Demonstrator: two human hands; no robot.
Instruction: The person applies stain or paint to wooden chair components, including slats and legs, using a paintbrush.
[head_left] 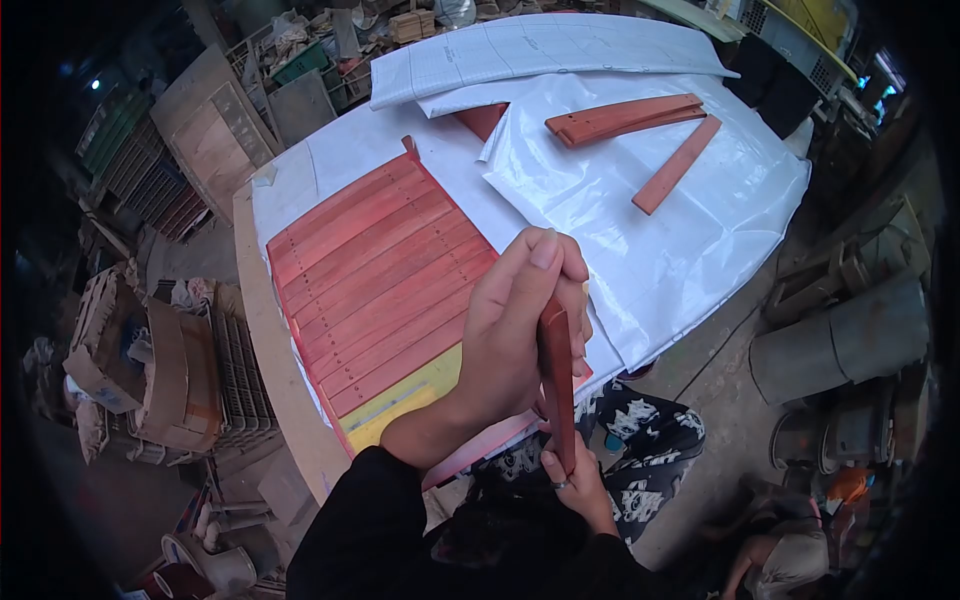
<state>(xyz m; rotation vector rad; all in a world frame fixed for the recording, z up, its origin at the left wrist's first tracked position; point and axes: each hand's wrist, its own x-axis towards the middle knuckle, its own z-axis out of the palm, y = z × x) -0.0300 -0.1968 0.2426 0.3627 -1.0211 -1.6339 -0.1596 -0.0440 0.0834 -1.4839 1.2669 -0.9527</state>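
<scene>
A reddish-brown wooden slat (558,385) stands nearly upright in front of me, narrow edge toward the camera. My left hand (520,325) is closed about its upper end, thumb on top and fingers curled behind the wood. Whether anything else is inside that hand is hidden. Lower down, my right hand (583,490), with a ring on one finger, grips the slat's bottom end. Left of the hands lies a panel of red slats (370,275) with rows of small dark holes. A yellow board (405,398) shows along the panel's near side.
White plastic sheeting (690,260) covers much of the table. Loose slats (625,120) and a single slat (677,165) rest on it. Cartons (180,375) stand at left, a metal drum (840,340) at right. Another person (790,540) is low at the right.
</scene>
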